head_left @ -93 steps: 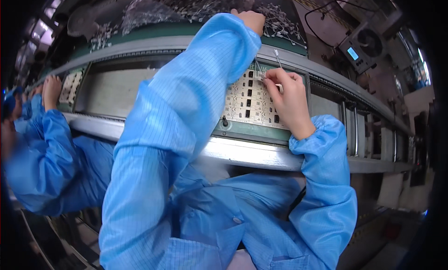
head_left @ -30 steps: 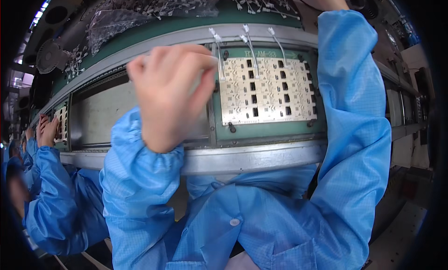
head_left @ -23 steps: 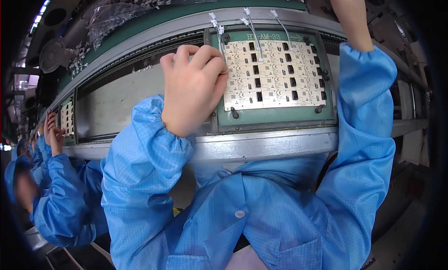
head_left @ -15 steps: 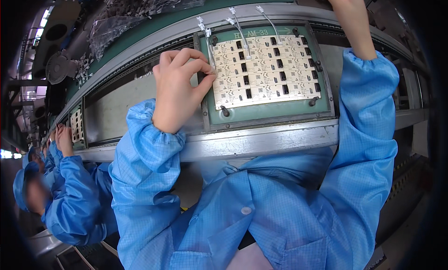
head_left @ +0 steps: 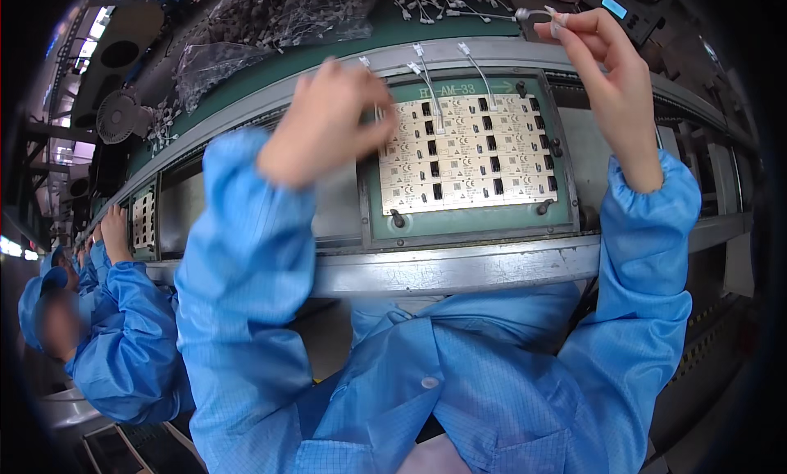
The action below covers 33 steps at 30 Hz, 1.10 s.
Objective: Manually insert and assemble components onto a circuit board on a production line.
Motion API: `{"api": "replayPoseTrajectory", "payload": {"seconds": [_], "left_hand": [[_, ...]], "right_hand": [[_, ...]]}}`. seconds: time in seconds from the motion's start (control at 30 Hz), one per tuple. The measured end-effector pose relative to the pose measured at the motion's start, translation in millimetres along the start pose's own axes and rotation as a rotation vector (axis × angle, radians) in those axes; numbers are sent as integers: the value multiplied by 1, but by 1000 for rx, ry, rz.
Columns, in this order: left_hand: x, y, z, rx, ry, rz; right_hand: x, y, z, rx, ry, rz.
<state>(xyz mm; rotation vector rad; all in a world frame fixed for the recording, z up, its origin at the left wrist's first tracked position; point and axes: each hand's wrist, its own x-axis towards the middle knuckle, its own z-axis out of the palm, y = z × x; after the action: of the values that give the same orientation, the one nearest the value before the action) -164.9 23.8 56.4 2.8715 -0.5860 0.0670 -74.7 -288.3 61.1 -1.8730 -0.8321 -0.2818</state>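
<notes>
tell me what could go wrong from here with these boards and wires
The left hand, blurred at the left edge of the boards, might knock the left wire askew. The other wires reach over the far metal rail, so something could snag them. The right hand pinches a white wire near the wire pile; it may slip or tangle.
</notes>
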Motion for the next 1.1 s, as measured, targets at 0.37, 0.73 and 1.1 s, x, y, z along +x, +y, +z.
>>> {"api": "replayPoseTrajectory", "payload": {"seconds": [0.37,0.73,1.1], "left_hand": [[161,-57,34,83,139,-201],[167,-59,49,134,330,-100],[162,-52,41,-486,562,-13]], "right_hand": [[-34,-14,19,-153,-75,77],[-41,13,43,-159,-165,72],[-50,13,45,-522,-247,17]]}}
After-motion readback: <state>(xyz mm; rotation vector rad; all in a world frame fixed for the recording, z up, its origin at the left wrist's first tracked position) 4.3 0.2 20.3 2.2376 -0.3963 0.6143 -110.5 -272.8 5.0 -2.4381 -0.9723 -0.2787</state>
